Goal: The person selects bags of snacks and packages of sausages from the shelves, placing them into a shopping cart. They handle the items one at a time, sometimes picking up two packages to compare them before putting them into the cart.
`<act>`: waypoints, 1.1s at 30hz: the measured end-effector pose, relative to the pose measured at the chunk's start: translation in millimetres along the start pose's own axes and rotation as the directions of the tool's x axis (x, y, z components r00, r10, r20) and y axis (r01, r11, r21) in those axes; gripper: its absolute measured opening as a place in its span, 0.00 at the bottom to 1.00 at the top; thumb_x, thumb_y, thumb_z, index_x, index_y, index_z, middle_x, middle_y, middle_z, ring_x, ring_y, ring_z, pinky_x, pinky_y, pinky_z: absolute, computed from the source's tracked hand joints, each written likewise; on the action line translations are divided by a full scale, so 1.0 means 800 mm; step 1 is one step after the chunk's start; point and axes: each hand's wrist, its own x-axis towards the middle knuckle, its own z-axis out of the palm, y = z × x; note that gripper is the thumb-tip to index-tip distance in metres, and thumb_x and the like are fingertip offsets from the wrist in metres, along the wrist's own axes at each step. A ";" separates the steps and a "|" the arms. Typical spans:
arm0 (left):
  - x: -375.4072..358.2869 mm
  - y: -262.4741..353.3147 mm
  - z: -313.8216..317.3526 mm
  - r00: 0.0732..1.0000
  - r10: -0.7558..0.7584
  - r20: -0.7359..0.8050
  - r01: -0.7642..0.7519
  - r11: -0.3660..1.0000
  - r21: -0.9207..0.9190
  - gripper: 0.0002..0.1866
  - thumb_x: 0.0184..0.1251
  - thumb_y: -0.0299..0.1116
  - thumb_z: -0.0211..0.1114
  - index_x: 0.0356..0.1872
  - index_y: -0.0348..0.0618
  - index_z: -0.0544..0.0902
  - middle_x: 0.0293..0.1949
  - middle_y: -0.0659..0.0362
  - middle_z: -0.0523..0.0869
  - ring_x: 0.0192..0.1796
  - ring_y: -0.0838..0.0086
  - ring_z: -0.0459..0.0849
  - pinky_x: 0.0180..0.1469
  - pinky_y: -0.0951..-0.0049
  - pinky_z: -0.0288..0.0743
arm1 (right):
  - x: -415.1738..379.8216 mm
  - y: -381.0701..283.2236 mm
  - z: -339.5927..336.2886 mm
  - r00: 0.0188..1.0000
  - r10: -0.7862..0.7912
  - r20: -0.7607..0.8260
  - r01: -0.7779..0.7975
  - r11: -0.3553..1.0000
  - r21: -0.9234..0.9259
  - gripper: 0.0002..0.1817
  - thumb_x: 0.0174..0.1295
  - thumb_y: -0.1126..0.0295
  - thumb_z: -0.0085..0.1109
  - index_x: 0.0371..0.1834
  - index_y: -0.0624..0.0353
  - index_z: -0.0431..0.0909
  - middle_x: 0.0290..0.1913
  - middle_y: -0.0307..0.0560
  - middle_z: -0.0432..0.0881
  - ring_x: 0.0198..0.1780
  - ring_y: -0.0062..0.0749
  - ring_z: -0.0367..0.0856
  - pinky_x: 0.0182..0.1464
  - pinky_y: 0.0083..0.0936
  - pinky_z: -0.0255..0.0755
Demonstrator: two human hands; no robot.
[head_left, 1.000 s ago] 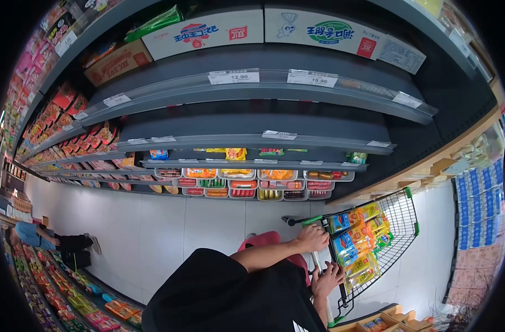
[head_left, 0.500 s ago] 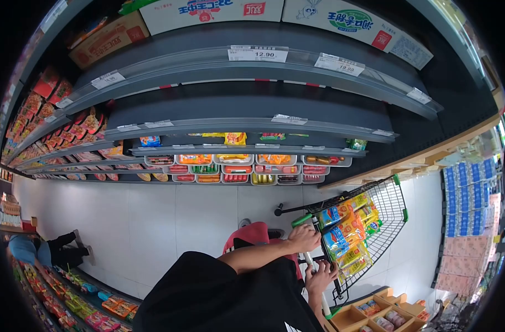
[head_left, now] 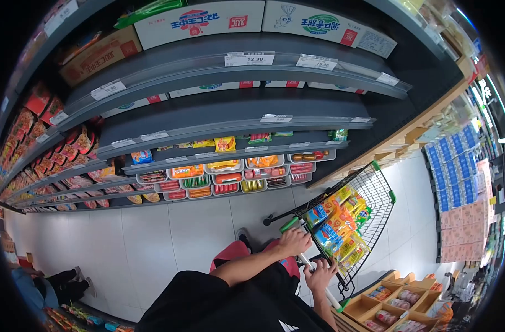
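Note:
A shopping cart [head_left: 382, 205] with a black wire basket and green corners stands in front of me, and colourful snack packets [head_left: 339, 224] in yellow, orange and blue lie in it. My left hand [head_left: 295, 242] wraps round the cart's white handle [head_left: 303, 259] near its green end. Farther along the same bar, close to the packets, my right hand [head_left: 320, 274] has its fingers curled on the handle. Neither hand touches a packet.
Dark shelves [head_left: 219, 119] with price tags and cartons run alongside. Below them sit trays of packaged sausages [head_left: 228, 178]. A wooden bin display [head_left: 368, 303] is beside the cart's handle end. Another person [head_left: 47, 285] is at the lower left. Blue packs [head_left: 451, 166] are stacked at the right.
The view has turned and shifted, so the shelves tilt more. Cart and hands appear slightly further left, and more of the wooden bins shows. Both hands remain on the handle.

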 end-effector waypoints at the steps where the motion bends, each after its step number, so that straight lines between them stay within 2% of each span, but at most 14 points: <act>1: -0.006 0.002 -0.003 1.000 0.007 -0.002 -0.007 1.000 0.009 0.13 0.69 0.40 0.64 0.27 0.46 0.85 0.26 0.53 0.90 0.34 0.56 0.91 0.41 0.54 0.84 | -0.004 -0.004 -0.003 1.000 0.000 -0.007 0.000 1.000 0.028 0.16 0.57 0.53 0.71 0.40 0.52 0.87 0.51 0.47 0.85 0.73 0.58 0.65 0.75 0.59 0.52; 8: -0.053 0.008 -0.005 1.000 0.005 -0.009 -0.005 1.000 0.027 0.13 0.69 0.42 0.63 0.29 0.46 0.87 0.27 0.51 0.90 0.34 0.54 0.91 0.43 0.54 0.83 | -0.045 -0.014 -0.010 0.999 -0.028 -0.036 0.030 0.997 0.064 0.19 0.56 0.50 0.71 0.40 0.53 0.88 0.50 0.47 0.85 0.72 0.56 0.66 0.74 0.59 0.52; 11: -0.069 0.025 -0.032 0.997 -0.045 0.055 0.039 0.994 0.099 0.15 0.70 0.44 0.62 0.32 0.45 0.90 0.29 0.49 0.91 0.33 0.54 0.91 0.42 0.53 0.84 | -0.063 -0.023 -0.015 0.997 -0.037 -0.069 0.041 0.997 0.061 0.20 0.56 0.48 0.72 0.40 0.53 0.89 0.49 0.47 0.87 0.70 0.56 0.69 0.74 0.57 0.54; 17: -0.110 0.040 -0.037 0.993 -0.100 0.062 0.085 0.976 0.199 0.15 0.70 0.43 0.62 0.30 0.45 0.88 0.27 0.50 0.90 0.33 0.53 0.91 0.41 0.52 0.85 | -0.104 -0.021 -0.008 0.990 -0.065 -0.126 0.077 0.993 0.094 0.23 0.56 0.45 0.72 0.40 0.53 0.89 0.48 0.49 0.87 0.68 0.57 0.71 0.74 0.58 0.54; 21: -0.143 0.052 -0.044 0.998 -0.058 0.013 0.054 0.974 0.218 0.15 0.69 0.43 0.61 0.29 0.47 0.88 0.26 0.50 0.90 0.32 0.53 0.91 0.37 0.51 0.85 | -0.133 -0.025 -0.012 0.987 -0.094 -0.131 0.108 0.988 0.111 0.24 0.55 0.44 0.73 0.40 0.54 0.89 0.48 0.48 0.87 0.68 0.56 0.72 0.74 0.58 0.54; 28: -0.195 0.084 -0.081 0.940 -0.199 0.277 0.131 0.960 0.246 0.19 0.72 0.46 0.58 0.30 0.44 0.89 0.27 0.48 0.91 0.31 0.51 0.92 0.35 0.48 0.84 | -0.192 -0.045 -0.029 0.993 -0.054 -0.106 0.066 0.991 0.114 0.28 0.54 0.40 0.72 0.42 0.55 0.90 0.49 0.47 0.88 0.69 0.55 0.72 0.76 0.58 0.54; 33: -0.225 0.094 -0.094 0.823 -0.299 0.482 0.174 0.942 0.288 0.23 0.73 0.47 0.56 0.30 0.42 0.92 0.32 0.44 0.93 0.36 0.49 0.94 0.39 0.48 0.86 | -0.227 -0.063 -0.049 0.999 -0.043 -0.026 0.045 0.996 0.076 0.28 0.55 0.40 0.72 0.43 0.54 0.90 0.51 0.46 0.88 0.69 0.53 0.72 0.76 0.57 0.54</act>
